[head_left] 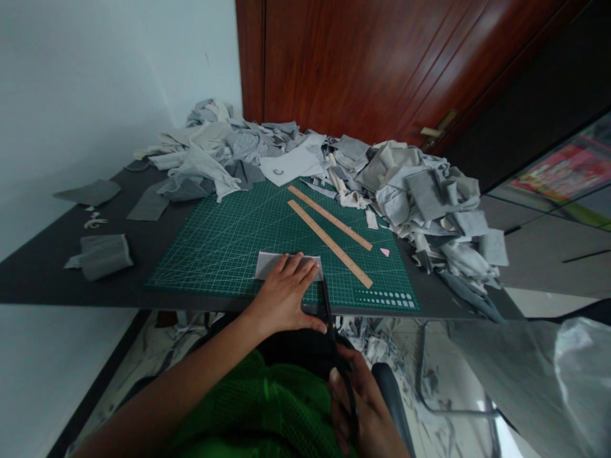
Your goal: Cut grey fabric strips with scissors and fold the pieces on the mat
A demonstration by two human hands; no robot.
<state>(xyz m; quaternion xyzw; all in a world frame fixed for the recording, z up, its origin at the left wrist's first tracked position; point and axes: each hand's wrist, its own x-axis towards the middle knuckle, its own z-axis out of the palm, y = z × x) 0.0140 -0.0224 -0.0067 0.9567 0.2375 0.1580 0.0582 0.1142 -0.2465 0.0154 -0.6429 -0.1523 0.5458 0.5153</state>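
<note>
My left hand (289,289) lies flat, fingers stretched out, on a small grey piece of fabric (264,264) near the front edge of the green cutting mat (214,235). Black scissors (329,312) are gripped in my right hand (360,401), in front of the table edge. Their blades point away from me and reach the right end of the fabric piece, beside my left fingertips. How far the blades are apart I cannot make out. My left palm covers much of the fabric.
Two wooden rulers (329,242) (334,219) lie slantwise on the mat. A pink triangular piece (384,252) sits to their right. Heaps of grey and white fabric scraps (429,197) line the table's back and right side. A folded grey cloth (105,256) rests at left.
</note>
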